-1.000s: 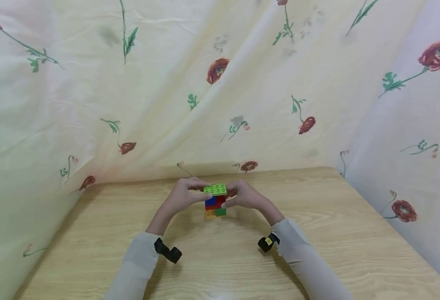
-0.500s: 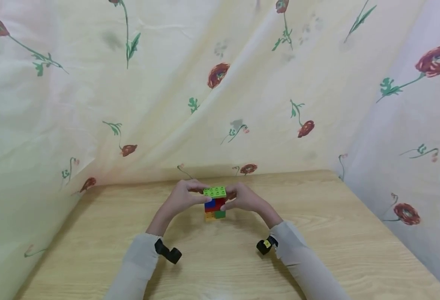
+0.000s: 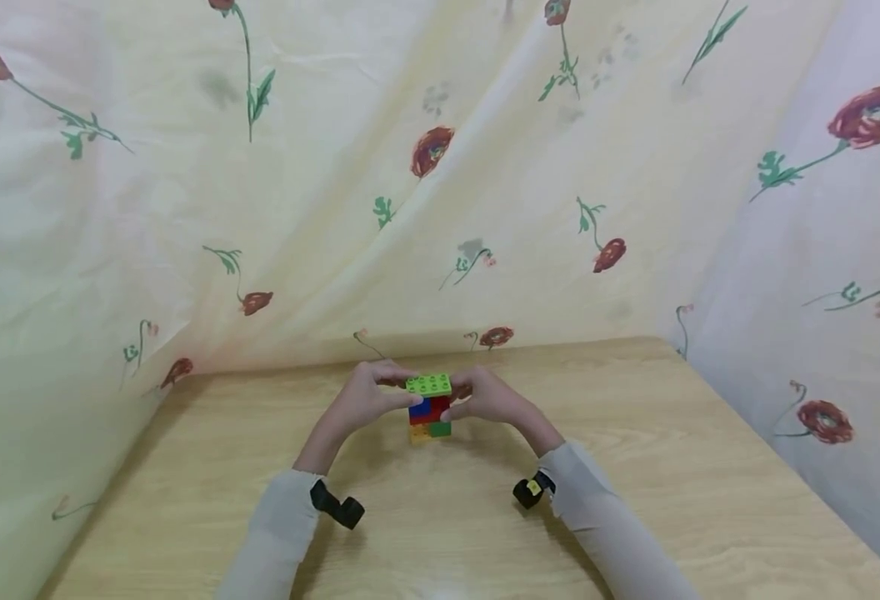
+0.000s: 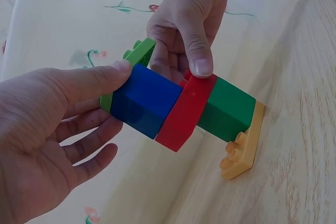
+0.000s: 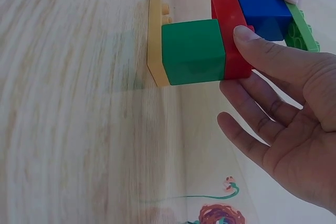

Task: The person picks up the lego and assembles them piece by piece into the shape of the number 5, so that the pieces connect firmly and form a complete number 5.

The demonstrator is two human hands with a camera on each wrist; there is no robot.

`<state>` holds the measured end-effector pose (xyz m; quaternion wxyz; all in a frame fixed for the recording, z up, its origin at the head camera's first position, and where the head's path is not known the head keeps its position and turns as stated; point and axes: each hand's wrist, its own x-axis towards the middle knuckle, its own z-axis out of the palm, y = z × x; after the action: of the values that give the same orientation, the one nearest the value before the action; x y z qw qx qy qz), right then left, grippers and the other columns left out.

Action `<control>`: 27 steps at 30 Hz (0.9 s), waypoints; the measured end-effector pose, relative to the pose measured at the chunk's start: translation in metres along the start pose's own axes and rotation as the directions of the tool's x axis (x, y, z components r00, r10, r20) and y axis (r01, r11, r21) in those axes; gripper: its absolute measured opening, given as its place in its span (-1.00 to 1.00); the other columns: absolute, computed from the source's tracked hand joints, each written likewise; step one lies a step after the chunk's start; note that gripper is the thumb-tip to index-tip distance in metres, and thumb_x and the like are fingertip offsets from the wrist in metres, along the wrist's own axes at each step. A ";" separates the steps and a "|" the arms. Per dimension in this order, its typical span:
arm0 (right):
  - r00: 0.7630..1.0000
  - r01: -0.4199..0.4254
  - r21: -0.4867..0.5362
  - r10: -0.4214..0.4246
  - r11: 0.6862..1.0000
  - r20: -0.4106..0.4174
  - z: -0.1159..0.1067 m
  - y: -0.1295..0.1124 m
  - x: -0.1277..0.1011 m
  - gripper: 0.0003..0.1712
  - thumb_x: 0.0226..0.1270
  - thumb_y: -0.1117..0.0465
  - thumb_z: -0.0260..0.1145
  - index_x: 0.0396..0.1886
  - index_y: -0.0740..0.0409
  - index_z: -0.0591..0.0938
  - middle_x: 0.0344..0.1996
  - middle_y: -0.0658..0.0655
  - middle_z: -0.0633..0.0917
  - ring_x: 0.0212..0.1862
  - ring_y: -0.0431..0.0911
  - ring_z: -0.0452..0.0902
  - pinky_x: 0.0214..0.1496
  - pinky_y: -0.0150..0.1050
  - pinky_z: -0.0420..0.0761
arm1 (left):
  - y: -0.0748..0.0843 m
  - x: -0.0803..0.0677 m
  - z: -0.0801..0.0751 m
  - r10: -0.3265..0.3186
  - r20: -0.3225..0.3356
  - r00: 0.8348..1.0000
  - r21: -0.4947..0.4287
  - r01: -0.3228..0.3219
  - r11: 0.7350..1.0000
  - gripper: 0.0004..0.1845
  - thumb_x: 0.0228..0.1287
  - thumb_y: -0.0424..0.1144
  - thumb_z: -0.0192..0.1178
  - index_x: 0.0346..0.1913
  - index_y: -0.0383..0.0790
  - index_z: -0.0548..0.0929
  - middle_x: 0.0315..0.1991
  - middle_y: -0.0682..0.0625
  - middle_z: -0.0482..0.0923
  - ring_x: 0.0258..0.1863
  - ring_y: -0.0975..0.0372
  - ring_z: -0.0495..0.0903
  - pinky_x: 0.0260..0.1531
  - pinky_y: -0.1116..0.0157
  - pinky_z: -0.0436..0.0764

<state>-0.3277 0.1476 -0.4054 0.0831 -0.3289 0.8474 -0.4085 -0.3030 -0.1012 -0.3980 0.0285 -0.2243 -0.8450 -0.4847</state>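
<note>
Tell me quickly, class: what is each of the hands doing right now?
Left hand: pinching the stacked plastic brick tower at its blue brick.
Right hand: pinching the same tower at its red brick.

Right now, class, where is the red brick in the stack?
In the head view the red brick sits mid-table between both hands, right of the blue brick, above the dark green brick.

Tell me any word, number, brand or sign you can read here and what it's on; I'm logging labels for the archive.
None can be read.
The brick tower, both hands and the wooden table bear no text.
The floral cloth is printed only with flowers.
The yellow tag at the right wrist is too small to read.
</note>
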 end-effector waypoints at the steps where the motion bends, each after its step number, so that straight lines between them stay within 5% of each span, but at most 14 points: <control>1: 1.000 -0.004 -0.005 0.004 1.000 -0.004 -0.001 0.000 0.001 -0.69 0.21 0.29 0.53 -0.02 0.14 0.78 -0.13 0.09 0.83 -0.05 -0.04 0.73 0.26 0.16 0.58 | 0.001 0.001 -0.001 0.007 -0.002 1.000 0.008 -0.007 1.000 -0.66 0.16 -0.16 0.52 0.01 -0.10 0.81 -0.09 0.03 0.74 -0.06 0.16 0.65 0.09 0.02 0.63; 14: 1.000 -0.016 -0.021 0.016 1.000 -0.019 -0.003 0.001 0.010 -0.67 0.20 0.26 0.54 -0.02 0.14 0.77 -0.12 0.08 0.82 -0.05 -0.10 0.73 0.25 0.09 0.60 | 0.006 0.005 -0.010 0.036 0.016 0.999 0.115 -0.038 0.993 -0.64 0.20 -0.17 0.49 0.06 -0.14 0.78 -0.07 0.01 0.73 -0.03 0.14 0.66 0.14 -0.04 0.61; 27: 1.000 0.023 -0.031 -0.024 0.999 -0.020 0.001 0.007 0.003 -0.74 0.19 0.28 0.55 -0.10 0.16 0.78 -0.18 0.08 0.83 -0.06 -0.09 0.72 0.20 0.09 0.63 | 0.006 -0.001 -0.001 -0.010 0.004 1.000 0.090 0.010 0.996 -0.64 0.19 -0.16 0.50 0.06 -0.10 0.79 -0.08 0.04 0.75 -0.06 0.17 0.68 0.18 -0.06 0.59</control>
<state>-0.3331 0.1483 -0.4109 0.0644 -0.3359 0.8505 -0.3997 -0.3003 -0.0997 -0.3929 0.0345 -0.2195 -0.8671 -0.4459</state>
